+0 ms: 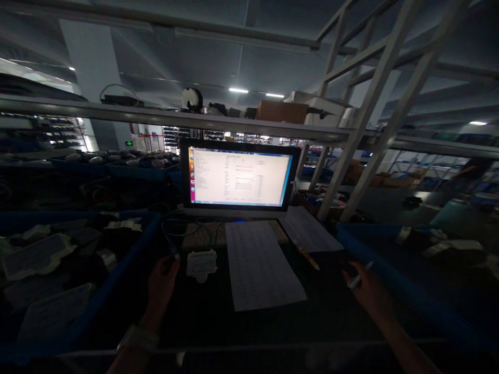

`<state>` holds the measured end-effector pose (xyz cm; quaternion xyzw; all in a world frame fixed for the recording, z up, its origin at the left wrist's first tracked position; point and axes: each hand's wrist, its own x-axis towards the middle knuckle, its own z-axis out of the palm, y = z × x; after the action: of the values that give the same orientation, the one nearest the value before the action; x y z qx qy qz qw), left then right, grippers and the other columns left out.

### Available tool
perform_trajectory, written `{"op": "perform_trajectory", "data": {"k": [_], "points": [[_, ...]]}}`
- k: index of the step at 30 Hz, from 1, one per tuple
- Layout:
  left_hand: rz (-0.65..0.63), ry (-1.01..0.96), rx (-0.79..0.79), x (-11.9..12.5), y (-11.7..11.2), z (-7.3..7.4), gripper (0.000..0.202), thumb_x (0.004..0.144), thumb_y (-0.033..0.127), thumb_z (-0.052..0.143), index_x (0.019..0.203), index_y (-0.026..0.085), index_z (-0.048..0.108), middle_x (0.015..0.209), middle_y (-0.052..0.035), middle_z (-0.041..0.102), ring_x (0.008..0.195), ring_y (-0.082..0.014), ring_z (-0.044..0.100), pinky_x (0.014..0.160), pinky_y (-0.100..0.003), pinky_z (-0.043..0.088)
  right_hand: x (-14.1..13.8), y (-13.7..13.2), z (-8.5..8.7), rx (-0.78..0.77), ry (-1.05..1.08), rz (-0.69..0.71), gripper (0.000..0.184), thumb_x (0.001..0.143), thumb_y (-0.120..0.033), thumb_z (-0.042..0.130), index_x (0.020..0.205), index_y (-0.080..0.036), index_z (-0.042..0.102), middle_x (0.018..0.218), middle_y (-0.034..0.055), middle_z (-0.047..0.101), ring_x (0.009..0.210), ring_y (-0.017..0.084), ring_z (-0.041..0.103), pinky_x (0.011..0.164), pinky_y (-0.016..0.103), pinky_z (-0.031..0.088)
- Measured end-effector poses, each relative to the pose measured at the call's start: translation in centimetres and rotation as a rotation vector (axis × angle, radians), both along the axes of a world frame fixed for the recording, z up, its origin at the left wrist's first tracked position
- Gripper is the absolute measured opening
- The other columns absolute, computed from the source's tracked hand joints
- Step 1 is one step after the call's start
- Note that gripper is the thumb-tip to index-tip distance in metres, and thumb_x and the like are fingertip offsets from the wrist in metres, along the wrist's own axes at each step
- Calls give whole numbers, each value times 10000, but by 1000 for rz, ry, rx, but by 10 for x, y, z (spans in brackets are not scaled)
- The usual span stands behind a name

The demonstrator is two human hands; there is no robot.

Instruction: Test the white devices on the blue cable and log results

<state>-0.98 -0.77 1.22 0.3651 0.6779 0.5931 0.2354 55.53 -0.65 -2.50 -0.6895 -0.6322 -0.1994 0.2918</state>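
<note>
My left hand (162,283), with a pale band on the wrist, is closed round the end of a cable (168,243) whose light-coloured plug (176,256) shows at the fingertips. Just right of that hand, a flat whitish electronic module (201,265) with an uneven outline lies on the dark worktop. My right hand (368,291) is closed with a white pen (359,276) slanting between its fingers. A dark shape under those fingertips is too dim to make out. Between the hands lies a printed sheet (265,267), partly over a keyboard (205,235).
A lit monitor (239,179) stands behind the keyboard. A yellow pen (307,257) lies near a second sheet (310,228). Blue bins flank me: the left bin (128,275) holds several modules, as does the right bin (390,270). A shelf (234,122) crosses overhead, with metal posts (362,130) at right.
</note>
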Motion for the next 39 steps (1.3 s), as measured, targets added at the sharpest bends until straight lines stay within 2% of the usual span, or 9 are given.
{"op": "perform_trajectory", "data": {"k": [5,11,16,27,39], "points": [[-2,2,-11,0,0,-1,387,569,459,620,841,184,601,982,-124,703,979,-296,641,884,-430,495,-2,0,1,10,26,9,397,803,-486,415,1020,-193,573,925,124,669,823,279,626,745,428,496],[4,-17,15,-2,3,-8,400,584,454,626,872,177,613,998,-120,706,977,-290,647,855,-419,513,0,0,0,16,28,22,418,799,-504,411,1021,-189,573,946,140,662,882,303,622,731,445,498],[-4,-19,9,-2,2,-5,394,569,473,633,834,183,619,922,-101,716,936,-288,657,829,-414,520,2,1,-3,5,19,7,428,802,-501,410,1020,-175,582,950,144,664,865,294,622,741,436,498],[-13,-64,20,2,0,1,430,522,475,624,831,177,592,939,-119,701,941,-289,649,872,-426,499,2,3,-2,-10,40,8,426,792,-504,415,1013,-179,579,935,145,672,833,294,632,718,439,503],[-20,-39,1,0,0,-4,480,548,517,620,874,165,611,997,-139,696,983,-301,639,892,-440,488,-1,0,0,-4,13,8,437,803,-510,399,1024,-175,572,867,134,666,809,289,629,706,428,504]]}}
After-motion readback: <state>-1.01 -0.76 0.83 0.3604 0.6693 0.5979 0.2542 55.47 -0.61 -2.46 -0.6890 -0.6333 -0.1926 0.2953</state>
